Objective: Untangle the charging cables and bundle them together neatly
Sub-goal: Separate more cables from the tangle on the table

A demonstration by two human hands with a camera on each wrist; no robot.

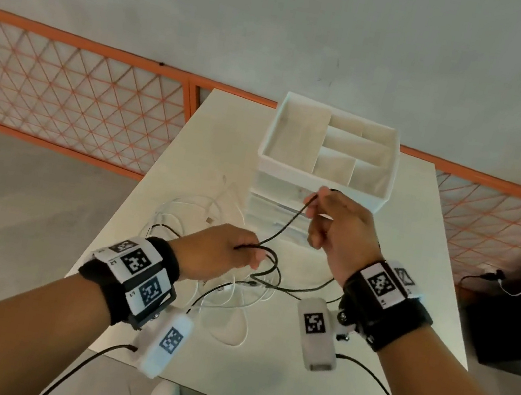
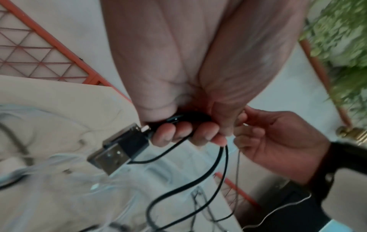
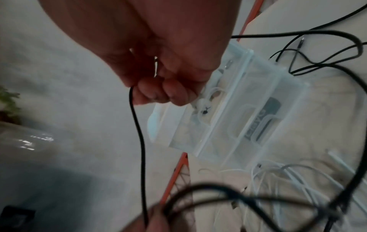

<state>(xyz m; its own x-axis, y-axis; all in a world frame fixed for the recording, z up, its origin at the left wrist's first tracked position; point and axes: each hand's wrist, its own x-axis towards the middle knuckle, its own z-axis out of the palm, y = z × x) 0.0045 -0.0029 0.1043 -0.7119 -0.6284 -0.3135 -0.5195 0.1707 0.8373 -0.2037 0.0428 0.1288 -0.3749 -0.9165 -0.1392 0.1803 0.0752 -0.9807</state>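
2 hands were up over the table (image 1: 375, 287) and both were on the same black cable (image 1: 285, 227); the left hand (image 1: 218, 252) clenched round gathered turns of it, its USB plug (image 2: 119, 150) poking out past the fingers (image 2: 164, 135); the right hand (image 1: 336, 231) pinched a stretch further along, so the cable ran taut between them, up and away from the left; the step in hand looked like coiling the black lead, part-way done, since slack drooped below both wrists and crossed the white cables (image 1: 199, 218) lying tangled under and beyond the left hand; the next move would call for feeding another loop across into the left fist without dragging the white ones along; the organiser box (image 1: 330, 150) stood just beyond the right hand; there was writing on a dark item inside its clear drawer (image 3: 264, 119), too blurred to read; the wrist bands carried only square coded markers.
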